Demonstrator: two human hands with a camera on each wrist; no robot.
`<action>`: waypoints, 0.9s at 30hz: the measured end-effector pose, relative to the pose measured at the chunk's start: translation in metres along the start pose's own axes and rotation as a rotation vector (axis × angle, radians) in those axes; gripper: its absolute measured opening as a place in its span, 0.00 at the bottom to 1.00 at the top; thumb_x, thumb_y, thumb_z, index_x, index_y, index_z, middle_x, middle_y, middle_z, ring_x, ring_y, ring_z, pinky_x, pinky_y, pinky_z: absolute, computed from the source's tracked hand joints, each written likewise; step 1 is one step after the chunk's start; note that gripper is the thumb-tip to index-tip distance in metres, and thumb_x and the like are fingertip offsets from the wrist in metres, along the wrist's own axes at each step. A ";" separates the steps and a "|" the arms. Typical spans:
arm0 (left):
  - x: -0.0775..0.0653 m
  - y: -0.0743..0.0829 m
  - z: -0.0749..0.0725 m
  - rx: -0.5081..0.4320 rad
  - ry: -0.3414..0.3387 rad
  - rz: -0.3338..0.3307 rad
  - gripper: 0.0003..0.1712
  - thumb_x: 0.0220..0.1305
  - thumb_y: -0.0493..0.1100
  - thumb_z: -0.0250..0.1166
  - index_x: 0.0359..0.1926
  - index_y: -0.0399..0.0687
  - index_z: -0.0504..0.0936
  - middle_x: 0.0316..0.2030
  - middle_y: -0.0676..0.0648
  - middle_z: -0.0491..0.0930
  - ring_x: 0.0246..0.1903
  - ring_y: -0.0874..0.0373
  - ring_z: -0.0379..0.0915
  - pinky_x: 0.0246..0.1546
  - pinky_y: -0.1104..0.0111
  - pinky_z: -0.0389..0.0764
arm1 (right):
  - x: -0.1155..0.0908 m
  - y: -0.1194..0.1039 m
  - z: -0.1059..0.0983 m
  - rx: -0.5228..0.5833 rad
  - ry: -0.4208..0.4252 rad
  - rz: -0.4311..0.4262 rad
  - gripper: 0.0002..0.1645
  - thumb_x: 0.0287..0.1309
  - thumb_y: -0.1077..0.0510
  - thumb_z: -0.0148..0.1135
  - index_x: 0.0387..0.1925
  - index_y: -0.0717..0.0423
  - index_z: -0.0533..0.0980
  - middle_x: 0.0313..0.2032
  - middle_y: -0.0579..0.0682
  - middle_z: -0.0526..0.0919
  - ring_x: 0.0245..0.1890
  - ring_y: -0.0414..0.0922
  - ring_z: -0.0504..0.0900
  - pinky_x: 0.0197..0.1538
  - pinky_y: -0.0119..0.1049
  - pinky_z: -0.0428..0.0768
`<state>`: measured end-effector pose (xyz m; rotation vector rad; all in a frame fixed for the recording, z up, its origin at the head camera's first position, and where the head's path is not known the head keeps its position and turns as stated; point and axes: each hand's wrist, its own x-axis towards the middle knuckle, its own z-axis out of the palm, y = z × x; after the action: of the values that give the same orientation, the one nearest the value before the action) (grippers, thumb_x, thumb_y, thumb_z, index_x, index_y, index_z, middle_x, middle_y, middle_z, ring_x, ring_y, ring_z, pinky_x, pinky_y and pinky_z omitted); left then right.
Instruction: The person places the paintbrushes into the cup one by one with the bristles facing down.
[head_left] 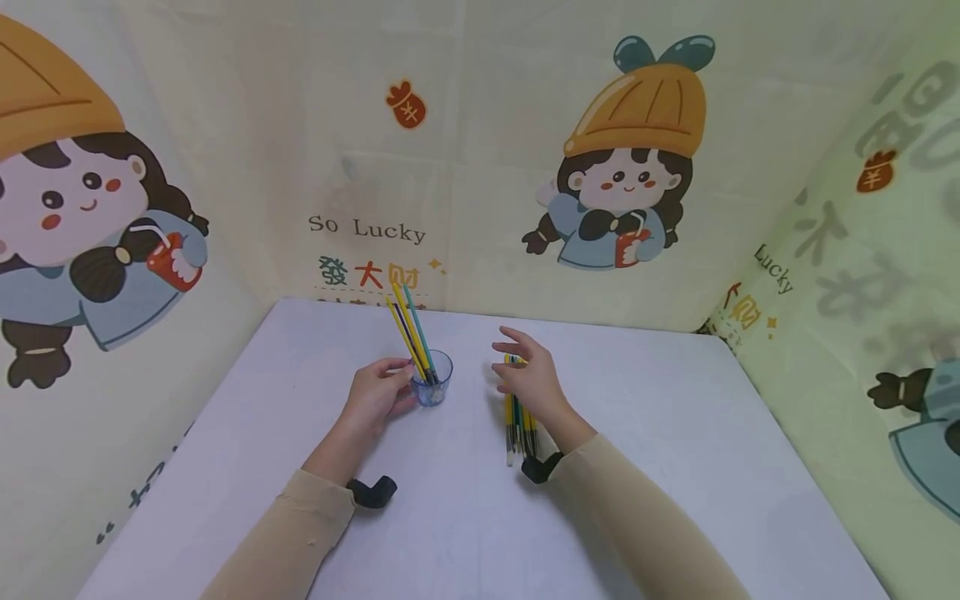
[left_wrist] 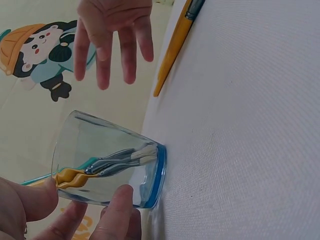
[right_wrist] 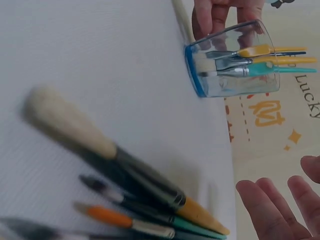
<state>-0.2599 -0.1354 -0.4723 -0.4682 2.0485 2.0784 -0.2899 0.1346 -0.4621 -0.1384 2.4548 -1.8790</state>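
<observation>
A clear cup with a blue base stands on the white table, steadied by my left hand, whose thumb and fingers grip its side and rim. Several paintbrushes with yellow, dark and teal handles lean in it, bristles down, as the left wrist view shows. To the right, my right hand hovers with spread fingers and holds nothing. Under it lies a row of paintbrushes, partly covered by the hand. In the right wrist view, one large brush has a thick pale bristle head.
The white tabletop reaches back to a printed cloth backdrop with cartoon figures. Black wrist bands with camera mounts sit at both sleeves.
</observation>
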 end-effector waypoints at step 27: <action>-0.002 0.001 0.000 0.011 0.015 -0.004 0.20 0.80 0.47 0.64 0.68 0.49 0.81 0.60 0.39 0.74 0.62 0.45 0.75 0.61 0.56 0.89 | -0.018 0.016 -0.034 -0.140 0.100 0.185 0.44 0.67 0.62 0.72 0.79 0.35 0.68 0.60 0.54 0.81 0.49 0.54 0.87 0.40 0.42 0.95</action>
<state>-0.2581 -0.1349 -0.4709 -0.4876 2.0648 2.0664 -0.2759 0.1732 -0.4686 0.1764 2.5625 -1.6790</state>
